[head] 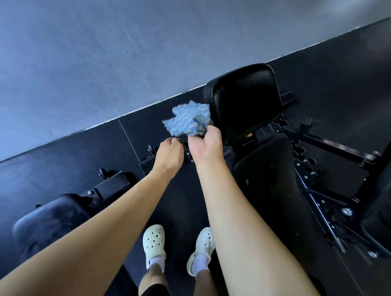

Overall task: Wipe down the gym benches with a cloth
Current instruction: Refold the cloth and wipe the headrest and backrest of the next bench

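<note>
1. Head cam, only view. R hand (206,145) is stretched fwd with the palm partly turned up. Thumb + fingertips pinch the lower edge of the cloth (188,120). Grip is narrow, closed on the fabric.
2. Cloth: blue, fluffy, crumpled. It bunches up just above the grip, on the side away from the person, and is held in the air over the floor (343,80). Its right edge meets the left edge of the back pad (244,102) in the picture; actual contact can't be told.
3. L hand (169,152) is just left of the grip and a bit lower, w/ a small gap to the cloth. Back of hand faces the cam, fingers curled under, nothing seen in them.
4. Bench (323,147): right of the grip. Black back pad is raised, directly right of the cloth. Seat pad (264,178) is below-right of the grip, nearer the person. Black metal frame w/ toothed adjuster is further right.
5. 2nd bench (50,219): well left of and below the grip. Black pad end showing, partly behind the L forearm.
6. Beyond the grip: black rubber floor, then grey wall (120,50).
7. Well below the grip, between the forearms: two white clogs (154,244) w/ white socks, standing on the floor.
</note>
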`<state>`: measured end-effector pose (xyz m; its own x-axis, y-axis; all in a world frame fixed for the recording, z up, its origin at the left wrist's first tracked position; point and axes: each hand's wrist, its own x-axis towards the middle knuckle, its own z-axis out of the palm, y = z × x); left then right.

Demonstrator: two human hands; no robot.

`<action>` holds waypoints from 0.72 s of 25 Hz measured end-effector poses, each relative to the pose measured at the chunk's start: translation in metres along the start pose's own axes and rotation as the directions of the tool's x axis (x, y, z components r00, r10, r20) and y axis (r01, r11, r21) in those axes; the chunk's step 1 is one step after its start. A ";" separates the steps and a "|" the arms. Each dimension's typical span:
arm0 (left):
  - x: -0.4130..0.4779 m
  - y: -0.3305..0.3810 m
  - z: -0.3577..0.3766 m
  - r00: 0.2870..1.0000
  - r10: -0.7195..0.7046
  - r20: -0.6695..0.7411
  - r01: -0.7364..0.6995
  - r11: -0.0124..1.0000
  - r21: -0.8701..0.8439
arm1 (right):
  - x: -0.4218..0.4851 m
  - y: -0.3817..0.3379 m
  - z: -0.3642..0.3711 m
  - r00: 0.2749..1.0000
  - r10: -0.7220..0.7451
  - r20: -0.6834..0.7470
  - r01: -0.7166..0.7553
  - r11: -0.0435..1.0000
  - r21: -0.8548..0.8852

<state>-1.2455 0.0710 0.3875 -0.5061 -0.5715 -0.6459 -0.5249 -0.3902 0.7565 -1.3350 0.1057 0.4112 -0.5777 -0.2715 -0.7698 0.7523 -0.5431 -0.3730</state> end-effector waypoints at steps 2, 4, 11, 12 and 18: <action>-0.005 0.001 0.004 1.000 -0.018 0.021 0.018 1.000 0.020 | -0.011 0.002 -0.018 0.999 -0.015 -0.051 0.011 0.997 -0.078; -0.007 0.002 0.006 0.999 -0.009 0.032 0.007 0.998 0.064 | -0.013 0.004 -0.042 0.993 -0.012 -0.121 0.001 0.996 -0.086; 0.004 -0.012 -0.006 0.999 0.042 0.010 -0.043 0.993 0.110 | 0.003 0.003 -0.052 0.985 -0.064 -0.159 0.025 0.970 -0.241; 0.005 -0.014 -0.006 0.999 0.042 0.019 -0.044 0.994 0.104 | 0.003 0.003 -0.044 0.985 -0.087 -0.147 0.042 0.957 -0.288; -0.001 -0.020 0.009 0.996 0.046 0.071 -0.054 0.991 0.120 | -0.001 -0.002 -0.053 0.994 -0.105 -0.040 0.096 0.979 -0.181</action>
<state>-1.2407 0.0864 0.3723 -0.5768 -0.5361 -0.6164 -0.5754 -0.2690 0.7723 -1.3190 0.1489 0.3847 -0.6406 -0.1811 -0.7462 0.7380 -0.4136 -0.5332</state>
